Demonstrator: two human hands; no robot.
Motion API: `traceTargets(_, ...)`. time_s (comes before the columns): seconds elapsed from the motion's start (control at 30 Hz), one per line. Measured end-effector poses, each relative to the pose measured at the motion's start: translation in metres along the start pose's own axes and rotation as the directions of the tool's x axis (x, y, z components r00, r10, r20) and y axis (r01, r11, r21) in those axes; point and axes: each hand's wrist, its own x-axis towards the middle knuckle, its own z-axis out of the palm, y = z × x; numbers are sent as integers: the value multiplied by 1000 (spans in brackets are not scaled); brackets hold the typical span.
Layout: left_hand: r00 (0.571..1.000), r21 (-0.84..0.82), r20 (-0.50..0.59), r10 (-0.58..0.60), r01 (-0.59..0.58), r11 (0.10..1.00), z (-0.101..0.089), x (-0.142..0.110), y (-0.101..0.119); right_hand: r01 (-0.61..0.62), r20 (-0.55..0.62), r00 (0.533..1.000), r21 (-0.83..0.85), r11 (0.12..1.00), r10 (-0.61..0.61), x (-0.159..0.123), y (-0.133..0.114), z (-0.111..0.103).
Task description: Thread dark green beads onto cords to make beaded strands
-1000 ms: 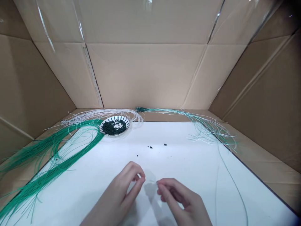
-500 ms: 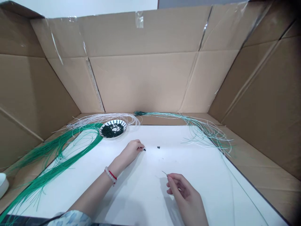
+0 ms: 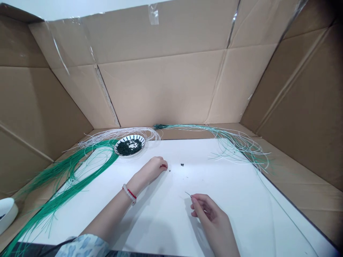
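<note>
Three brown cardboard walls (image 3: 160, 89) stand behind, left and right of the striped plate (image 3: 140, 139). Shiny clear tape (image 3: 153, 15) sticks up high above the plate. The plate sits at the back of a white counter (image 3: 241, 200), with lots of tiny dark green beads (image 3: 125, 147) in it. Long green threads (image 3: 80, 182) lie to the left of the plate and reach down toward the person. White threads (image 3: 108, 134) curl just behind the plate. Pale green threads (image 3: 193, 126) with a dark end run off to its right. A white bowl (image 3: 11, 216) is far left of the plate. A few loose beads (image 3: 182, 165) lie on the counter, right of the plate. The left hand (image 3: 153, 168) is between them and the plate. Its fingers curl, but I cannot tell if the tips are together or hold a bead. The right hand (image 3: 210, 216), well right of the plate and nearer the person, pinches a thin strand (image 3: 188, 194).
</note>
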Motion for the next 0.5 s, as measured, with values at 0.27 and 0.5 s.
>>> traceTargets(0.27, 1000, 97, 22, -22, 20, 995, 5, 1, 1, -9, 52, 999, -17, 1000, 10, 6, 5, 5)
traceTargets(0.5, 999, 198, -44, -31, 39, 979, 14, -11, 16, 7, 32, 999, -37, 999, -6, 6, 10, 7)
